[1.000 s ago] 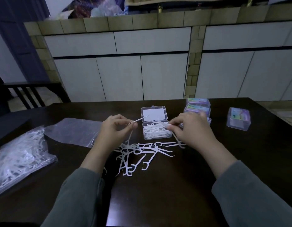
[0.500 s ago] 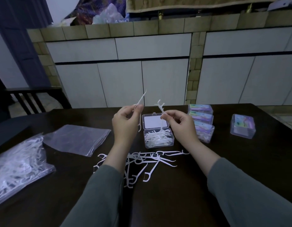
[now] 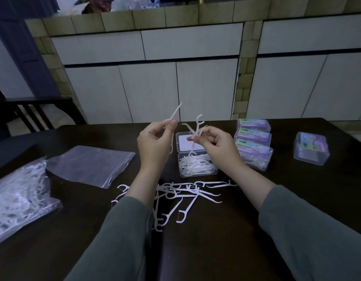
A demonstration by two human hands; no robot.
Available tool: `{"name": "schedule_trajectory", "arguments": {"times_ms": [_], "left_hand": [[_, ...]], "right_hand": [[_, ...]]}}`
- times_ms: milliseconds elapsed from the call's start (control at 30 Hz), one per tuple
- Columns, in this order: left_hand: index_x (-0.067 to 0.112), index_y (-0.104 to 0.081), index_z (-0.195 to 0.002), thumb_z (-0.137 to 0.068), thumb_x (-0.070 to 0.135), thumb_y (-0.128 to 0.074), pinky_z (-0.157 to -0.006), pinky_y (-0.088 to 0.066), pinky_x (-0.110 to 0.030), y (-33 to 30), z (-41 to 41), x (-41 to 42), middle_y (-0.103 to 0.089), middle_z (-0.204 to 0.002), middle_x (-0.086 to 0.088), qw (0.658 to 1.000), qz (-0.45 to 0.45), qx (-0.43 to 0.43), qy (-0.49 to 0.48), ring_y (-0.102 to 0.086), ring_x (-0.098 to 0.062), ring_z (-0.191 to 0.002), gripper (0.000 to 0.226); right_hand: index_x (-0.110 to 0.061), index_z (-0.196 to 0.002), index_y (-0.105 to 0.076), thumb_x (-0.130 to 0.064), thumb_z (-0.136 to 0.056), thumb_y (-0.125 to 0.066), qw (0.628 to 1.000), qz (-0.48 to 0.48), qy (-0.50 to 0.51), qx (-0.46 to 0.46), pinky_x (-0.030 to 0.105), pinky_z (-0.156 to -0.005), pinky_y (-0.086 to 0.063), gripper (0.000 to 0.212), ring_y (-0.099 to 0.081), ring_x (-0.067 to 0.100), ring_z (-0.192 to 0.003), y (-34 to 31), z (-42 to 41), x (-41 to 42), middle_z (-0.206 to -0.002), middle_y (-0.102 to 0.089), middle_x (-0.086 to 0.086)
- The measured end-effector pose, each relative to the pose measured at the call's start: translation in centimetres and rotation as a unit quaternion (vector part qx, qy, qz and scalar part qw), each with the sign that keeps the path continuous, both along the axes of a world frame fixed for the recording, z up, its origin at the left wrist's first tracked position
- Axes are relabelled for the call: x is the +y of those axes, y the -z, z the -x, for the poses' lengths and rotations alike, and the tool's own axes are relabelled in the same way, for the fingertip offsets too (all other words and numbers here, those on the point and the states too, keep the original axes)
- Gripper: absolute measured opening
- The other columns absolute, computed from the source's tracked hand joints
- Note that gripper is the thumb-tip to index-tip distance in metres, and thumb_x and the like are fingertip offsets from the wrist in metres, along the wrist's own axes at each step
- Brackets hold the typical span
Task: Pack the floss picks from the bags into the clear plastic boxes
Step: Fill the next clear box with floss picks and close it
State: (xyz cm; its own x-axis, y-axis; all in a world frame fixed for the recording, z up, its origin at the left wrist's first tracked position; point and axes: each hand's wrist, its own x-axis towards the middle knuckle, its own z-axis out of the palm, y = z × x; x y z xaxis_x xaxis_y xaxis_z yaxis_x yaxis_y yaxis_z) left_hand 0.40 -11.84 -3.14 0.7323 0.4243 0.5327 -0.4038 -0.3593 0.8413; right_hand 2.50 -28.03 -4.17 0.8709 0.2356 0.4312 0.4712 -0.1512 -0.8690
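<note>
Your left hand point(image 3: 155, 142) is raised above the worktop point(image 3: 216, 250), its grip closed on a single floss pick point(image 3: 174, 116) pinched between thumb and forefinger; the pointed end of that pick angles up and to the right. Your right hand point(image 3: 215, 144) is level with it, just beside it and not touching, its grip pinching a small bunch of floss picks point(image 3: 195, 128) that stick out at crossed angles, one forked head uppermost. How many picks are in the bunch cannot be told.

Directly behind and below both hands stands the open clear box point(image 3: 197, 165), lid folded back, partly filled with white picks. Nearer you, a loose scatter of picks point(image 3: 181, 197) lies flat on the worktop, partly hidden by your left forearm.

To the right of the open box, three closed boxes point(image 3: 253, 145) with coloured labels stand in a close row, each touching the next. A fourth closed box point(image 3: 311, 151) sits apart, further right.

To the left lies a flat clear bag point(image 3: 90, 165), apparently empty. At the far left edge, a bulging bag of picks point(image 3: 19, 195) rests on the worktop, near the flat one.
</note>
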Motion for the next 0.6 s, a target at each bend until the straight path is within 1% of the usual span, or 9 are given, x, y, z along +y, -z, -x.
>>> {"name": "schedule_trajectory", "arguments": {"times_ms": [33,67,100,167,267,333,433,533,600], "left_hand": [[0.021,-0.075,-0.091,-0.088,0.034,-0.067,-0.064,-0.044,-0.023,0.1,0.1,-0.1,-0.062,-0.068,0.012,1.0,-0.017,-0.002,0.004,-0.054,-0.001,-0.064,0.015],[0.019,-0.075,-0.091,-0.089,0.033,-0.066,-0.064,-0.046,-0.026,0.2,0.1,-0.2,-0.062,-0.068,0.012,0.999,-0.031,-0.003,0.007,-0.055,-0.003,-0.065,0.017],[0.018,-0.075,-0.091,-0.089,0.033,-0.066,-0.064,-0.047,-0.029,0.2,0.1,-0.2,-0.062,-0.069,0.012,0.999,-0.04,-0.003,0.009,-0.056,-0.007,-0.067,0.017],[0.018,-0.075,-0.092,-0.089,0.033,-0.066,-0.064,-0.049,-0.032,0.3,0.2,-0.2,-0.062,-0.07,0.011,0.999,-0.052,-0.002,0.008,-0.057,-0.012,-0.071,0.018],[0.022,-0.075,-0.092,-0.088,0.033,-0.067,-0.064,-0.05,-0.034,0.4,0.4,-0.3,-0.064,-0.073,0.01,0.998,-0.059,0.003,0.01,-0.059,-0.018,-0.076,0.014],[0.029,-0.072,-0.091,-0.088,0.032,-0.068,-0.066,-0.051,-0.036,0.4,0.6,-0.4,-0.065,-0.076,0.01,0.998,-0.065,0.004,0.01,-0.061,-0.019,-0.079,0.007],[0.031,-0.071,-0.091,-0.088,0.032,-0.068,-0.066,-0.051,-0.038,0.4,0.8,-0.6,-0.065,-0.076,0.01,0.997,-0.076,0.002,0.017,-0.06,-0.019,-0.079,0.005],[0.03,-0.072,-0.091,-0.087,0.032,-0.068,-0.065,-0.05,-0.035,0.4,0.9,-0.7,-0.064,-0.075,0.012,0.996,-0.082,-0.008,0.022,-0.059,-0.017,-0.078,0.005],[0.031,-0.072,-0.09,-0.087,0.033,-0.068,-0.065,-0.051,-0.037,0.3,1.0,-0.9,-0.065,-0.076,0.011,0.996,-0.087,-0.011,0.03,-0.06,-0.019,-0.079,0.006]], "right_hand": [[-0.032,-0.086,-0.065,-0.034,-0.087,-0.067,0.995,0.082,0.046,-0.026,0.04,-0.094,-0.044,0.004,-0.062,0.015,-0.103,0.1,-0.4,-0.4,-0.095,-0.07,-0.011],[-0.036,-0.09,-0.067,-0.042,-0.087,-0.066,0.978,0.18,0.094,-0.054,0.04,-0.091,-0.038,0.006,-0.055,0.017,-0.103,0.1,-0.5,-1.0,-0.094,-0.065,-0.013],[-0.038,-0.096,-0.07,-0.047,-0.087,-0.064,0.952,0.263,0.131,-0.086,0.037,-0.088,-0.032,0.014,-0.05,0.018,-0.102,0.0,-0.6,-1.6,-0.094,-0.062,-0.012],[-0.038,-0.106,-0.071,-0.051,-0.088,-0.06,0.914,0.358,0.141,-0.126,0.036,-0.088,-0.026,0.025,-0.045,0.015,-0.099,-0.6,-0.3,-2.7,-0.1,-0.066,-0.011],[-0.039,-0.115,-0.068,-0.051,-0.09,-0.056,0.861,0.461,0.136,-0.165,0.037,-0.091,-0.023,0.03,-0.045,0.012,-0.101,-1.7,0.2,-3.4,-0.112,-0.068,-0.015],[-0.04,-0.115,-0.068,-0.051,-0.09,-0.056,0.843,0.491,0.144,-0.164,0.038,-0.092,-0.024,0.03,-0.045,0.013,-0.104,-2.3,0.4,-3.3,-0.113,-0.067,-0.014],[-0.039,-0.117,-0.067,-0.051,-0.087,-0.061,0.848,0.474,0.153,-0.18,0.036,-0.091,-0.023,0.032,-0.045,0.012,-0.101,-2.1,0.8,-3.0,-0.104,-0.068,-0.014],[-0.037,-0.103,-0.069,-0.052,-0.085,-0.064,0.859,0.457,0.144,-0.18,0.034,-0.086,-0.022,0.025,-0.038,0.01,-0.093,-1.7,1.1,-2.2,-0.092,-0.061,-0.014],[-0.037,-0.099,-0.071,-0.055,-0.085,-0.061,0.851,0.473,0.135,-0.182,0.035,-0.083,-0.022,0.025,-0.037,0.009,-0.092,-1.5,1.2,-1.8,-0.098,-0.063,-0.014]]}}
